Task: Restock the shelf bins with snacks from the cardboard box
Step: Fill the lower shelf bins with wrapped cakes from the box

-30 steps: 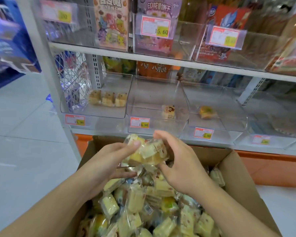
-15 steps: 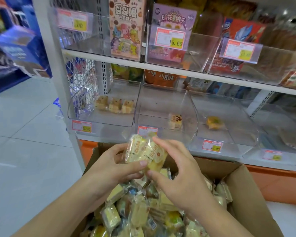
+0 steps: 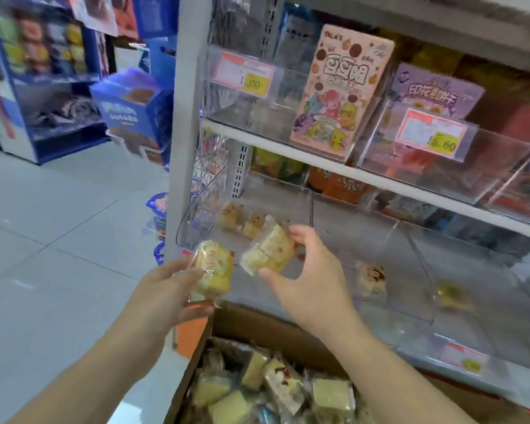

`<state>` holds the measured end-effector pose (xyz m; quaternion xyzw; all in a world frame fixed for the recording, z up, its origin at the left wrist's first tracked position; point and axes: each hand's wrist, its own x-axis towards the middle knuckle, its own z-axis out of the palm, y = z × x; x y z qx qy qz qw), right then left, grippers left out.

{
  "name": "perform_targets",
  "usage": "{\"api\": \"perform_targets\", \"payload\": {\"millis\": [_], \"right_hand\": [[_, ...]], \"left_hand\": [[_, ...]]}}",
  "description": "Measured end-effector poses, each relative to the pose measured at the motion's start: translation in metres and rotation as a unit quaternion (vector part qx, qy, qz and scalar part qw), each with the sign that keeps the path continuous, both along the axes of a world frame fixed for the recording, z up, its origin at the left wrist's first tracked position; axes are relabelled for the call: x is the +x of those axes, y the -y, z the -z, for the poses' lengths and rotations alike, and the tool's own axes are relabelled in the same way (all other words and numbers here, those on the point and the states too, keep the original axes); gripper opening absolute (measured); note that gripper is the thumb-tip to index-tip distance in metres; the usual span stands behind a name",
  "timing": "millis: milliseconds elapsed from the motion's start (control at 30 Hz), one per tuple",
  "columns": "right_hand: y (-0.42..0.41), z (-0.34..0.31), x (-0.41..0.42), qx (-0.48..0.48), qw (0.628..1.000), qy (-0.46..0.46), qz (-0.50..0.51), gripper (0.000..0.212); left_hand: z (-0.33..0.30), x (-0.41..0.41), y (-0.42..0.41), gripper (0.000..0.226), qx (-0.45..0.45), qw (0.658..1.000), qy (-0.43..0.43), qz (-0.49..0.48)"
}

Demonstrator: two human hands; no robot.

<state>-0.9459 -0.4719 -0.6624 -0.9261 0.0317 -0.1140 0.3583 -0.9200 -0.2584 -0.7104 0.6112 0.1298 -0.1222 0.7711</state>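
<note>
My left hand (image 3: 166, 289) grips a wrapped yellow cake snack (image 3: 214, 270) in front of the shelf's left post. My right hand (image 3: 309, 283) pinches a second wrapped cake (image 3: 268, 249) between thumb and fingers, at the mouth of the leftmost clear bin (image 3: 196, 221) on the lower shelf. That bin holds a few small cakes (image 3: 242, 221) at its back. The open cardboard box (image 3: 236, 322) stands below, with several wrapped snacks (image 3: 276, 390) inside.
The middle bin holds one wrapped snack (image 3: 372, 280) and the bin to its right another (image 3: 450, 293). Upper-shelf bins carry a cartoon snack box (image 3: 340, 93) and price tags (image 3: 245, 76). Blue display stands (image 3: 132, 111) sit across the tiled floor (image 3: 49, 240) at left.
Both hands rose from the box toward the leftmost bin and drew apart. The bundle they held together is now one snack in each hand. The view swung left.
</note>
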Motion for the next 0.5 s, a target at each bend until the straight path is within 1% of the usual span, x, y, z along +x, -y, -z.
{"api": "perform_targets", "payload": {"millis": [67,133,200,233,300,400,433,500], "right_hand": [[-0.015,0.005,0.057,-0.01,1.0,-0.018,-0.009,0.071],[-0.026,0.02,0.109,-0.038,0.998,-0.039,-0.017,0.062],[-0.032,0.041,0.152,-0.065,0.996,-0.059,-0.024,0.059],[-0.035,0.051,0.169,-0.088,0.993,-0.067,-0.031,0.061],[-0.038,0.071,0.195,-0.148,0.983,-0.09,-0.055,0.066],[-0.042,0.088,0.216,-0.228,0.963,-0.107,-0.096,0.056],[-0.043,0.09,0.221,-0.25,0.957,-0.103,-0.105,0.058],[-0.043,0.093,0.226,-0.284,0.949,-0.087,-0.107,0.068]], "left_hand": [[0.004,0.008,-0.014,0.018,0.009,1.0,-0.004,-0.021],[0.009,0.016,-0.024,0.02,0.011,0.999,-0.016,-0.036],[0.012,0.024,-0.032,0.022,-0.013,0.998,-0.031,-0.049],[0.014,0.028,-0.035,0.021,-0.022,0.998,-0.034,-0.054],[0.017,0.034,-0.04,0.02,-0.033,0.997,-0.033,-0.054],[0.021,0.039,-0.043,0.019,-0.049,0.997,-0.033,-0.054],[0.023,0.04,-0.043,0.019,-0.052,0.997,-0.035,-0.053],[0.026,0.042,-0.042,0.02,-0.062,0.996,-0.038,-0.049]]}}
